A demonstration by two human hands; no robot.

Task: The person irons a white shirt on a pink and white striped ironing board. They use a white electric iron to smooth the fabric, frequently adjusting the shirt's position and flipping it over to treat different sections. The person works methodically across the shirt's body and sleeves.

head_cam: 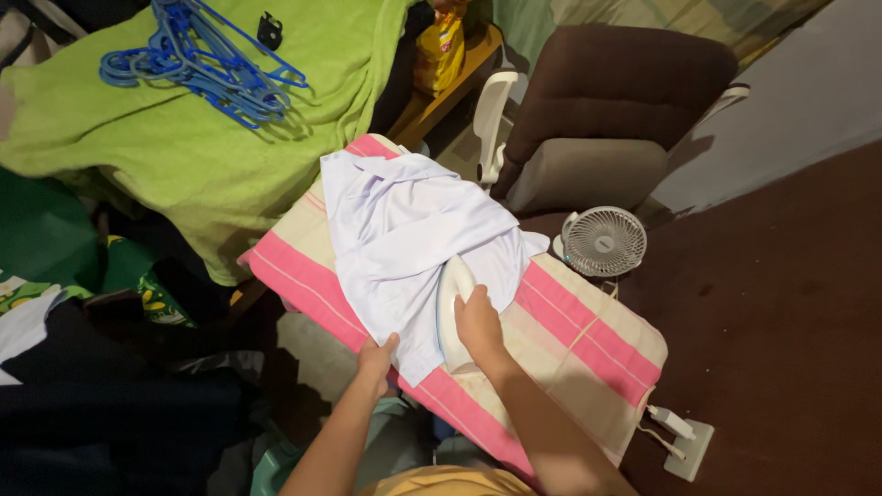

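While my left hand [377, 355] pinches the near hem of the shirt [409, 248], thumb on top and fingers curled under the board's near edge, my right hand [478, 319] is wrapped shut around the iron [452, 308], wrist bent down, forearm angled in from lower right. That iron sits on the shirt's lower part, near its right edge. Left of the board [588, 340] lies a green towel [184, 147] with blue hangers [207, 69] on it, close against the board's far corner. Striped cover lies bare to the right of the iron. Beyond the board's far right edge stand a small fan [604, 241] and a brown chair [616, 101].
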